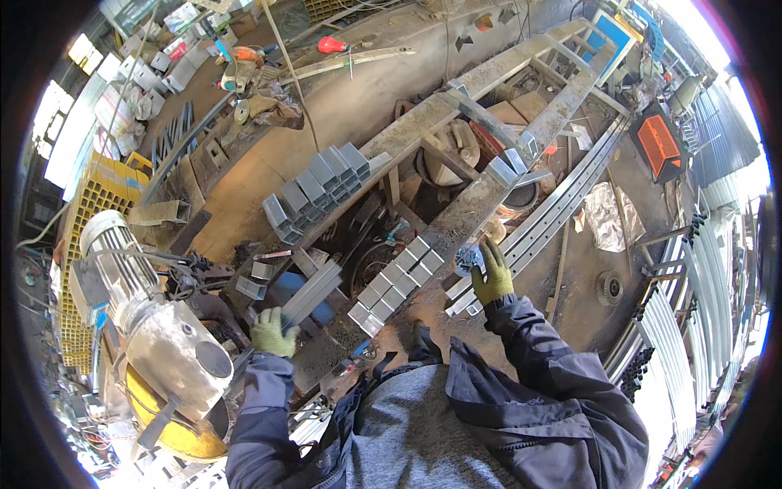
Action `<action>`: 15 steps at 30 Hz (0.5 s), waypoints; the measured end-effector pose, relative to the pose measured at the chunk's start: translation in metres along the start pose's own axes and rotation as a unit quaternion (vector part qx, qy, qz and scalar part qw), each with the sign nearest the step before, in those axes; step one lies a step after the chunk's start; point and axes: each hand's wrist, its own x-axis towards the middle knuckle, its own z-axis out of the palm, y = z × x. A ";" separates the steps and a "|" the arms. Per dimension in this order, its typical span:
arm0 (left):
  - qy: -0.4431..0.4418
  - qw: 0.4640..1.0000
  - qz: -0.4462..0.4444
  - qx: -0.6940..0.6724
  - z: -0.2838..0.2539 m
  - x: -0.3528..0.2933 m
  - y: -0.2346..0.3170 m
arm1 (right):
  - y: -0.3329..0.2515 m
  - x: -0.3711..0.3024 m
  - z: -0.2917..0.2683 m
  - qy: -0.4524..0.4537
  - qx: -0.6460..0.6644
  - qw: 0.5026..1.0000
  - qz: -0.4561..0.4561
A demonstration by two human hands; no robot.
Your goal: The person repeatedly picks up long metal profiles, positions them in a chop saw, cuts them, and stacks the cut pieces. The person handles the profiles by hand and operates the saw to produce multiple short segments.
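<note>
My left hand, in a yellow-green work glove, is closed around the lower end of a grey square metal tube, which slants up to the right and looks blurred. My right hand, gloved alike, curls its thumb and fingers at a small shiny blue-and-silver roundish thing; its exact kind is unclear. Between my hands, short cut square tubes lie in two tight rows on the near beam of a steel frame. More galvanized square tube pieces are stacked on the far beam.
A motor with a grey gearbox stands at the left. Long punched metal rails lie beyond my right hand. An orange-and-black box and a blue-edged panel are at the far right. A red-handled tool rests at the back.
</note>
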 end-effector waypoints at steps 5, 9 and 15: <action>-0.012 0.997 0.063 -0.039 0.003 0.103 0.105 | 0.018 0.038 0.007 -0.089 -0.073 0.992 -0.041; -0.017 0.994 0.095 -0.056 0.011 0.191 0.203 | 0.018 0.039 0.010 -0.098 -0.084 0.991 -0.041; -0.017 0.976 0.179 -0.123 0.009 0.187 0.180 | 0.021 0.044 0.007 -0.095 -0.124 0.986 -0.057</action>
